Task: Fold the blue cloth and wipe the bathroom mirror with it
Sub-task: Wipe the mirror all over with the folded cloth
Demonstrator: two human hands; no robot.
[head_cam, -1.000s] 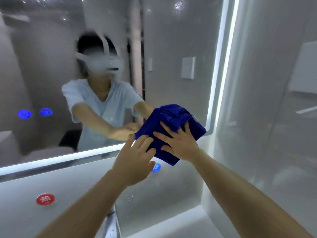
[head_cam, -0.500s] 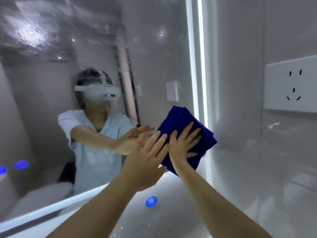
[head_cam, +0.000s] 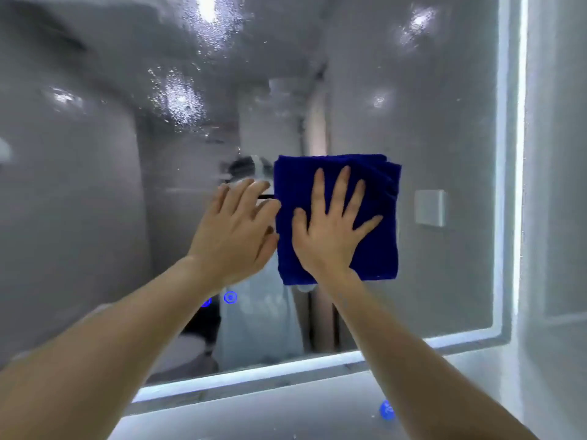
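A folded dark blue cloth (head_cam: 378, 249) lies flat against the bathroom mirror (head_cam: 95, 192), near its middle right. My right hand (head_cam: 330, 230) presses it onto the glass with fingers spread and straight. My left hand (head_cam: 235, 230) is just left of the cloth, fingers straight, its fingertips at the cloth's left edge. Water droplets and mist cover the upper glass. A person's reflection is partly hidden behind my hands and the cloth.
A lit white strip (head_cam: 511, 173) frames the mirror on the right and along the bottom (head_cam: 254, 376). Blue touch icons (head_cam: 230, 297) glow on the glass below my left hand. Another blue dot (head_cam: 387, 409) shows on the wall under the mirror. A grey wall (head_cam: 559, 185) stands at the right.
Both hands and the cloth have moved up the mirror, away from its lower right corner toward the middle. The cloth now lies square and flat under my right palm.
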